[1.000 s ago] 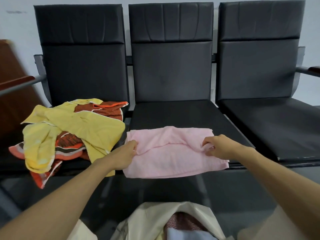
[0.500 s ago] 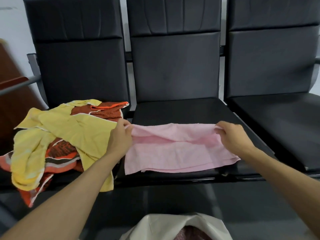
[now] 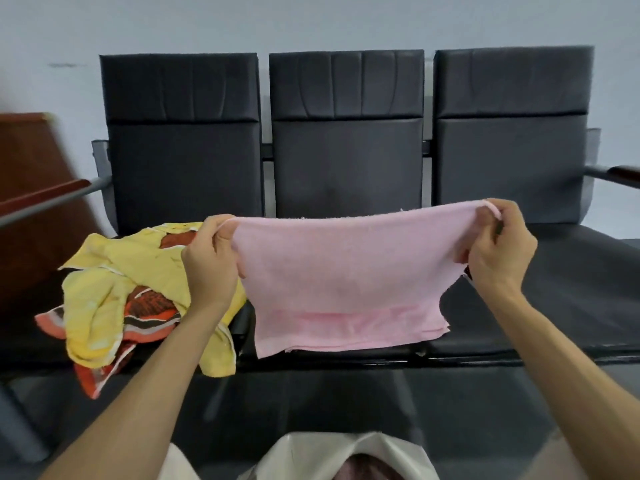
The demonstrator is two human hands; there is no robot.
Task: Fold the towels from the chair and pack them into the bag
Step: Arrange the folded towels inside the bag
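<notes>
judged midway | pink towel [image 3: 343,282] doubled, held up before chair [image 3: 346,168] | left hand [image 3: 211,261], right hand [image 3: 498,251] pinch its top corners | yellow and orange towels [image 3: 114,285] unfolded on seat | bag [image 3: 304,455] below, part-filled

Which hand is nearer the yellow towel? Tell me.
Left. The left hand grips the pink towel beside the yellow towel; the right hand grips its opposite corner.

Pink towel [image 3: 341,271] folded, hanging in the air, yellow and orange towels [image 3: 135,289] heaped on left seat, cream bag [image 3: 346,455] below
</notes>
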